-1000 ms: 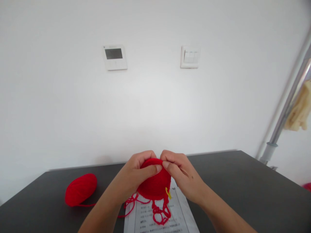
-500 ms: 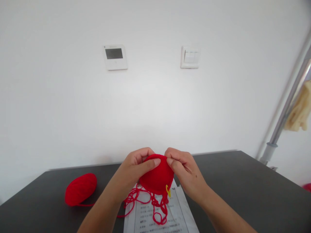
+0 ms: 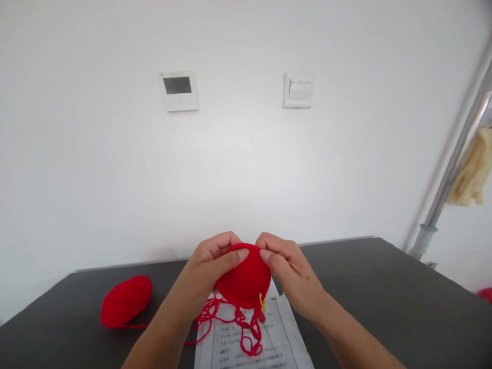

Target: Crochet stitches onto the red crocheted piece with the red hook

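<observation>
While held up over the near middle of the desk (image 3: 384, 287), red crocheted piece (image 3: 244, 279) gripped from both sides. Listed left to right:

Ball of red yarn (image 3: 126, 301): lying on the dark desk at far left, well apart from the hands; one strand trailing from its lower edge toward the right.

Left hand (image 3: 205, 277): closed on the left edge of the crocheted piece, thumb pressed flat across the front near the top rim, fingers curled behind.

Red crocheted piece: round, dome-like, held upright between the two hands, clear of the desk surface and just above the printed sheet. Small yellow marker (image 3: 262, 301) hanging at its lower right edge.

Loose red yarn (image 3: 230, 323): tangled loops hanging from the lower edge of the piece, draped over the printed sheet.

Printed sheet (image 3: 277, 338): white paper with lines of small text, too small to read, lying flat on the desk beneath the hands, lower part cut off by the picture edge.

Right hand (image 3: 292, 274): closed on the upper right rim of the piece, thumb and forefinger pinching the edge, tips nearly meeting the left thumb.

Wall behind: white, carrying a small panel with dark screen (image 3: 179, 90) at left and a light switch (image 3: 298, 90) at right.

Far right: slanted metal pole (image 3: 449, 174) with pale cloth (image 3: 472, 174) hanging beside it.
</observation>
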`<state>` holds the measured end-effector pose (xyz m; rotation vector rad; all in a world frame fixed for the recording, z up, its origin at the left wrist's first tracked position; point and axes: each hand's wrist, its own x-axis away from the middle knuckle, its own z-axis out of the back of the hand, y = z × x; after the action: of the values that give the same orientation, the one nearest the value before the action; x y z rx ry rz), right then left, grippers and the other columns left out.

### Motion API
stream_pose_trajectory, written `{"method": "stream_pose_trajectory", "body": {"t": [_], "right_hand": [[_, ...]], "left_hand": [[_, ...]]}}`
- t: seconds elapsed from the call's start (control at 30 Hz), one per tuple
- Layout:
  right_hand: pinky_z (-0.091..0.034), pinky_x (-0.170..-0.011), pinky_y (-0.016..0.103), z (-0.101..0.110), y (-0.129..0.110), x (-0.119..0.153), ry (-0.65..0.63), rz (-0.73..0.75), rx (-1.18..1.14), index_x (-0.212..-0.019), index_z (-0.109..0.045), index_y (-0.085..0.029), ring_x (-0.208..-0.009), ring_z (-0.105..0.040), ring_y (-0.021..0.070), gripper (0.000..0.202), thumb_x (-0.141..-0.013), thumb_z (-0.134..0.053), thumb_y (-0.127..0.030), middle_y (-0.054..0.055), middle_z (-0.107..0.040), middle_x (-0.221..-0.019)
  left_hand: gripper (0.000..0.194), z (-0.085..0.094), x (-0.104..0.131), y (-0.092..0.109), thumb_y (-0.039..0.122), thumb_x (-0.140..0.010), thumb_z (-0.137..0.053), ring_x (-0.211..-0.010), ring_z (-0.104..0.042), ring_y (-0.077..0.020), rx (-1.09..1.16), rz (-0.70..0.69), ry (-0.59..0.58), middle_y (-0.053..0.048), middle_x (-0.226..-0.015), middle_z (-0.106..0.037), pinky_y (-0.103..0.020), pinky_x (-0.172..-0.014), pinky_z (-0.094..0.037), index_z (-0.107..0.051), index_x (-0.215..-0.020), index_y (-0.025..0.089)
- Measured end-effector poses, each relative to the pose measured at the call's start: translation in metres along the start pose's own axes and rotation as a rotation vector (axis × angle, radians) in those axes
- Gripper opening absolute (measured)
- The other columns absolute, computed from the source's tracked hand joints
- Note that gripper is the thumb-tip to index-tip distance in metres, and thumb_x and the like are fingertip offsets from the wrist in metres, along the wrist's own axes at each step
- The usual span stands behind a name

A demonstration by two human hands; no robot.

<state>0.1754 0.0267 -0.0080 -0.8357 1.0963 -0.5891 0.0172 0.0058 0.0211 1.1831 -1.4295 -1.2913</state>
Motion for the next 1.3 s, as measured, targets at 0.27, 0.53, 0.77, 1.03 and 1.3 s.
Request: {"method": "stream_pose_trajectory", "body": {"t": [0.27,0.53,0.77,1.03,1.3], "right_hand": [[-0.028,-0.051,0.023,-0.0001,-0.0004,-0.0004,0.000,-0.003,-0.005,-0.061,-0.041,-0.020,-0.053,-0.035,0.0104,0.023,-0.084,-0.039,-0.020,-0.005,-0.037,-0.056],[-0.028,-0.052,0.024,0.0002,-0.0012,0.0006,-0.027,0.000,-0.013,-0.062,-0.041,-0.020,-0.054,-0.035,0.0108,0.024,-0.086,-0.039,-0.022,-0.005,-0.038,-0.057],[-0.027,-0.051,0.024,0.0004,-0.0005,-0.0006,-0.023,0.007,-0.013,-0.060,-0.040,-0.020,-0.053,-0.034,0.0103,0.023,-0.083,-0.039,-0.019,-0.006,-0.037,-0.056],[-0.029,-0.051,0.023,0.0003,-0.0003,0.0005,-0.050,-0.012,-0.020,-0.064,-0.044,-0.020,-0.054,-0.036,0.0102,0.021,-0.085,-0.039,-0.021,-0.005,-0.040,-0.058],[-0.029,-0.051,0.023,0.0007,-0.0013,0.0003,-0.041,0.006,0.010,-0.063,-0.042,-0.020,-0.053,-0.034,0.0098,0.023,-0.086,-0.039,-0.021,-0.006,-0.038,-0.057]], "left_hand": [[0.027,-0.0001,0.0005,0.0014,0.034,-0.067,-0.075,-0.041,-0.046,-0.0047,-0.007,0.010,-0.022,0.005,-0.049,-0.056,-0.013,-0.041,-0.032,-0.055,-0.064,0.016],[0.027,0.0013,-0.0003,0.0013,0.033,-0.068,-0.074,-0.041,-0.046,-0.0043,-0.010,0.017,-0.033,0.005,-0.049,-0.055,-0.013,-0.041,-0.032,-0.054,-0.064,0.016],[0.026,0.0015,-0.0003,0.0006,0.032,-0.067,-0.074,-0.040,-0.046,-0.0041,0.004,0.024,-0.054,0.005,-0.048,-0.056,-0.013,-0.041,-0.033,-0.054,-0.063,0.015],[0.027,0.0016,0.0005,0.0017,0.032,-0.068,-0.074,-0.040,-0.045,-0.0038,-0.001,0.017,-0.066,0.005,-0.047,-0.056,-0.013,-0.041,-0.032,-0.054,-0.062,0.016],[0.026,0.0011,-0.0006,0.0012,0.032,-0.068,-0.073,-0.041,-0.045,-0.0047,-0.022,0.016,-0.063,0.005,-0.048,-0.055,-0.014,-0.042,-0.030,-0.054,-0.062,0.016]]}}
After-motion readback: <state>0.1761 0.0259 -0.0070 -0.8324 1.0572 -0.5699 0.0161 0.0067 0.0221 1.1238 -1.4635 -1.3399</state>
